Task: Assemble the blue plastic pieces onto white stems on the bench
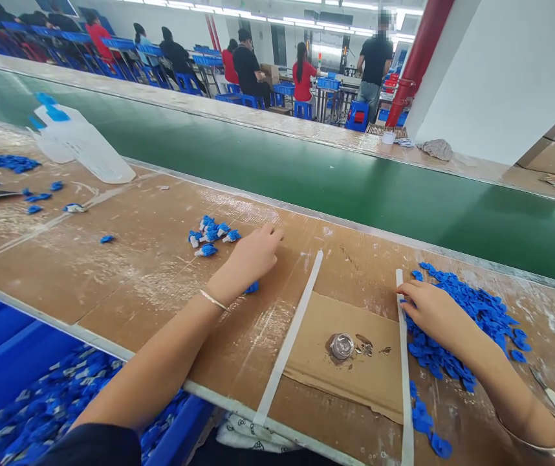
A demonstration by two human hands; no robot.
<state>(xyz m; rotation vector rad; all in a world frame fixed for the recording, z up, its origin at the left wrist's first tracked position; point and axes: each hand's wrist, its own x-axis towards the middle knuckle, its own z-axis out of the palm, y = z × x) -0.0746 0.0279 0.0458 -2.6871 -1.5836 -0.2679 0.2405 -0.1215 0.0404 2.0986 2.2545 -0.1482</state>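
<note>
Blue pieces lie heaped on the counter just beside the right hand, a placement that likely keeps them within easy reach. That hand's fingers are half curled at a tape strip; whether they grip anything cannot be told. The left hand, palm down with fingers loosely bent, shows nothing in its grasp, though its underside is hidden, near a white-tipped cluster. A dish sits on cardboard, probably laid there to catch dark spills.

A long green conveyor belt and seated workers show a factory.
</note>
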